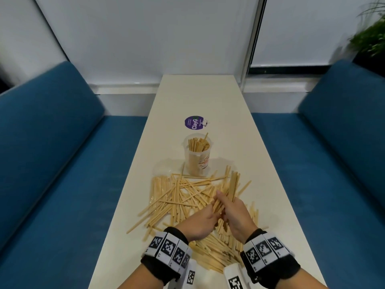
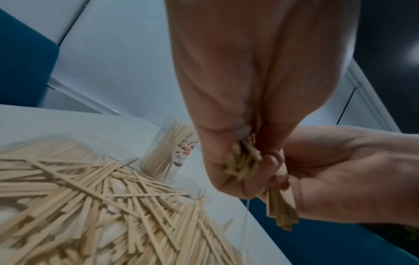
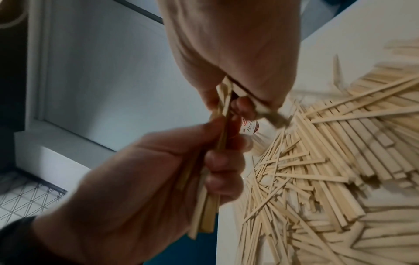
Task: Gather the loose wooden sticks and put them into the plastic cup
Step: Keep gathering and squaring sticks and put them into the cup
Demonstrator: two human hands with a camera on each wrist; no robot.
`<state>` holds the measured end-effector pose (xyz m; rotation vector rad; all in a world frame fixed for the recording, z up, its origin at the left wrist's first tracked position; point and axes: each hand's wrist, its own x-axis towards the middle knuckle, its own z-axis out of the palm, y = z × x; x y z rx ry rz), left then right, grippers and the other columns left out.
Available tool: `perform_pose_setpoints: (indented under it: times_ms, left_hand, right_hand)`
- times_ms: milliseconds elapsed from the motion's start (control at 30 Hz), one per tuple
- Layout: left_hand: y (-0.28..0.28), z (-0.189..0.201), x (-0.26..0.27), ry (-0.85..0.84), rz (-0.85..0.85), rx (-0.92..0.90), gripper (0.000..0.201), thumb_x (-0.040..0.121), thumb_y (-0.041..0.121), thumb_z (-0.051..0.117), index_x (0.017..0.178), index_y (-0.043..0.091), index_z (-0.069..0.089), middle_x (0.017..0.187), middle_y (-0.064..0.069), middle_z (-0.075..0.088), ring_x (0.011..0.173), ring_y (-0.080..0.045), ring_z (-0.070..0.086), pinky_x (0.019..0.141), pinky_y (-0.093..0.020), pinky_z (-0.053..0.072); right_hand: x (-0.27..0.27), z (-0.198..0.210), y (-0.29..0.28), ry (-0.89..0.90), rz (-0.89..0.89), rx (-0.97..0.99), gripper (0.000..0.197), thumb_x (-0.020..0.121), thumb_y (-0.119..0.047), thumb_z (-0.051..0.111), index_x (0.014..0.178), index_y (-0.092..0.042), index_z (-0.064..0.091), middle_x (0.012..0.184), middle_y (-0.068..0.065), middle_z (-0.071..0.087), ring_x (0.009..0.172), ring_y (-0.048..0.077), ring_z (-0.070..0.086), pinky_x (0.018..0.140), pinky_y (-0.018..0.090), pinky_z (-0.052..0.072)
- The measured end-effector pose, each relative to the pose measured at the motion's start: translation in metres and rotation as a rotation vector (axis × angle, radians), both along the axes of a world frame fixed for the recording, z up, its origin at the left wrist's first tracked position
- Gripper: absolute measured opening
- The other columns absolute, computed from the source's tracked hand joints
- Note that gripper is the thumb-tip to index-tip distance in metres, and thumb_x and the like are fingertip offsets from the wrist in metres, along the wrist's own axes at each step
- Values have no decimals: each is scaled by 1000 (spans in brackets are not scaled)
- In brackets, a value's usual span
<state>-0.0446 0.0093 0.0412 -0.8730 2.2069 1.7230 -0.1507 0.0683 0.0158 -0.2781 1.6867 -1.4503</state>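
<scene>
A long, narrow cream-white desk (image 1: pixel 208 97) runs away from the person between two blue upholstered benches (image 1: pixel 52 142), toward a white wall with a window frame; a green plant (image 1: pixel 370 38) shows at the far right. Along the desk's middle line, past its midpoint, lies a round purple sticker (image 1: pixel 193 122). Just nearer stands a clear plastic cup (image 1: pixel 198 155), upright, already packed with pale wooden sticks standing on end. From the cup's base toward the near edge spreads a wide heap of loose pale wooden sticks (image 1: pixel 183 197), criss-crossed, reaching close to both long edges of the desk.

Above the near part of the heap the two hands meet. The right hand (image 1: pixel 233 213) grips a bundle of sticks (image 1: pixel 234 188), its fingers (image 3: pixel 226 172) curled round them, the bundle's far ends pointing toward the cup. The left hand (image 1: pixel 200 224) pinches the near ends of the same bundle, its fingers (image 2: pixel 213 152) bent round the stick tips. Both wrists wear black bands (image 1: pixel 166 253) with black-and-white square markers.
</scene>
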Motion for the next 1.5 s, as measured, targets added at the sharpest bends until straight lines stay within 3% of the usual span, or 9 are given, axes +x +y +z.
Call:
perform_pose_setpoints:
  times_ms: [200,467,567,633,733,867,1067,1300,1500]
  left_hand:
    - [-3,-4,2,99,118,178,26,98,34,41,109,13,53,93,-1,56,71,-9,48,63,-23,39]
    - [2,-16,9,327,797,1138,52,95,39,39,99,-5,66,100,-20,68,89,-28,66,82,-36,48]
    - [8,-6,5,453,901,1340,47,91,30,40,90,-9,66,97,-27,67,84,-35,69,77,-42,55]
    - [8,3,2,485,952,1357,38,94,22,36,95,-9,60,88,-28,68,72,-35,70,67,-43,58]
    - [5,6,-2,493,998,1351,37,96,9,27,92,-13,56,83,-31,67,69,-37,70,59,-46,58]
    - [4,4,-2,476,969,1317,31,93,3,30,99,-12,56,86,-29,68,82,-36,68,73,-50,55]
    - [10,9,1,424,958,1235,30,96,10,35,88,-7,59,78,-25,70,81,-34,67,69,-46,57]
    - [7,5,5,412,875,1239,24,91,11,39,90,-3,57,75,-19,67,68,-29,69,66,-42,58]
    - [7,3,1,435,902,1255,33,93,19,40,79,3,66,80,-16,69,74,-29,70,83,-45,48]
  right_hand:
    - [1,16,-1,113,-18,-120,42,99,-40,37,76,-8,53,57,-2,54,46,16,46,39,26,34]
    - [6,46,-8,274,-3,-330,49,89,-50,35,75,-6,51,58,-1,48,47,10,45,46,18,39]
    - [20,44,-9,307,96,-405,49,88,-47,40,89,0,54,70,2,58,63,10,59,61,19,49]
    - [25,43,-6,280,144,-436,42,86,-42,48,97,-1,55,74,4,64,78,18,67,74,28,56]
    - [23,48,-3,205,160,-454,30,80,-34,58,95,-9,56,68,2,65,71,17,66,70,31,57]
    - [22,55,-3,183,154,-458,24,79,-34,61,83,-11,55,55,1,52,52,14,53,57,25,49]
    - [27,56,-6,193,188,-409,37,84,-40,58,54,-18,52,52,1,49,47,14,46,54,24,44]
    - [27,59,-8,208,134,-372,51,80,-54,45,49,-14,45,43,-1,41,42,15,39,49,25,37]
    - [24,69,-16,203,37,-478,39,75,-45,57,54,-13,50,45,-1,47,42,13,48,48,23,46]
